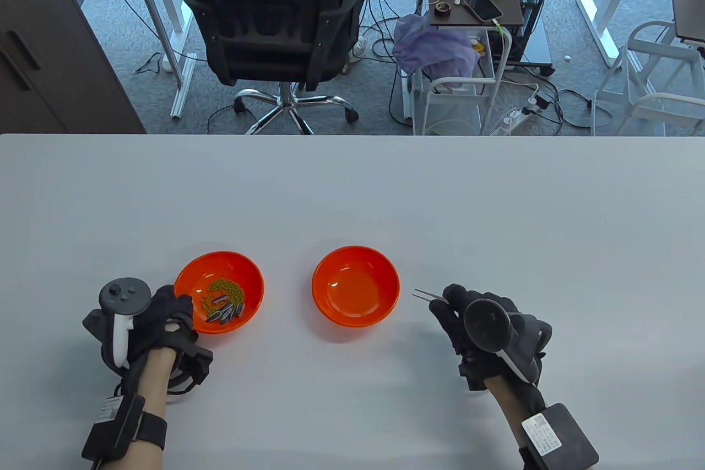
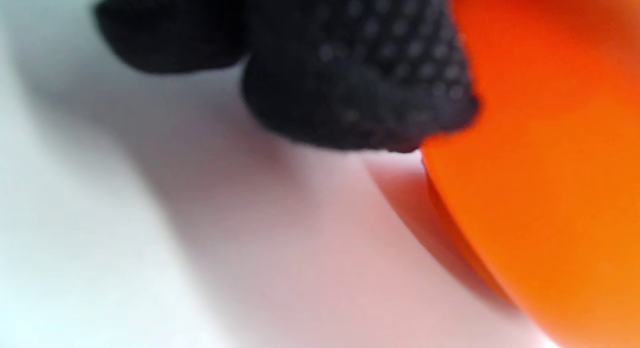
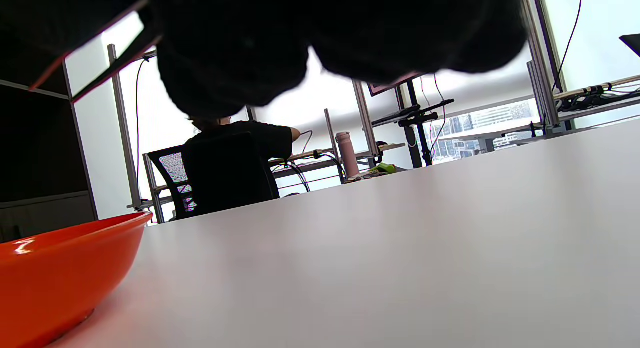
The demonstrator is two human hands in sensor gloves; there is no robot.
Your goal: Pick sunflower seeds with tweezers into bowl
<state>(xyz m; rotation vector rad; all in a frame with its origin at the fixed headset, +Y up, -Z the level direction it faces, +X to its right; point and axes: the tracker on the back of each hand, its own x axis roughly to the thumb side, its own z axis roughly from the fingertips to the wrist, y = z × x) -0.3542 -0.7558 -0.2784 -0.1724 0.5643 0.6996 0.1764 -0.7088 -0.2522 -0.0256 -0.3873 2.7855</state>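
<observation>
Right hand point(image 1: 487, 327) pinches the tweezers point(image 1: 428, 295), left hand point(image 1: 165, 321) steadies the seed bowl point(image 1: 190, 277); I'd go for one sunflower seed point(image 1: 226, 313) lengthwise.

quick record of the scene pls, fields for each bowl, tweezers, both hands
left bowl: orange, holds sunflower seeds and small green beans
right bowl: orange, empty
tweezers: in the right hand's grip, tips point toward the right bowl, nothing between them
left hand: rests on the table, fingers touch the left bowl's outer wall
right hand: holds the tweezers, right of the right bowl
</observation>
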